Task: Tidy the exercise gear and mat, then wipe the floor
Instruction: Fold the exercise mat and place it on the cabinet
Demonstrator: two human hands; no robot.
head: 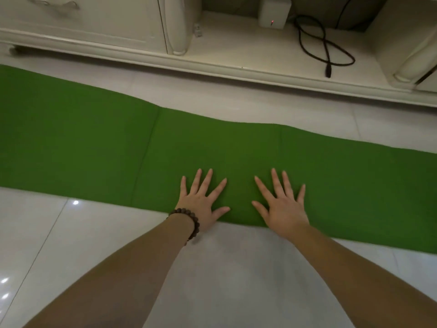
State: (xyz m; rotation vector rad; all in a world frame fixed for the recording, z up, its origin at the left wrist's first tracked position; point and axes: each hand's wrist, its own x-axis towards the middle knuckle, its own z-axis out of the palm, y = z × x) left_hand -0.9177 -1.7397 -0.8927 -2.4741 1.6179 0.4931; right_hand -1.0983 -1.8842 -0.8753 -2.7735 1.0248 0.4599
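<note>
Both palms flat, fingers spread wide, holding nothing, left hand and right hand pressing green mat, pale tiled floor beneath

The mat lies flat on the floor, before the cabinet. Both hands rest on its near edge, left hand beside right hand. A cable lies on the cabinet's low shelf.

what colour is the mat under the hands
Plain green, no pattern; the mat shows clearly in the head view.
</note>
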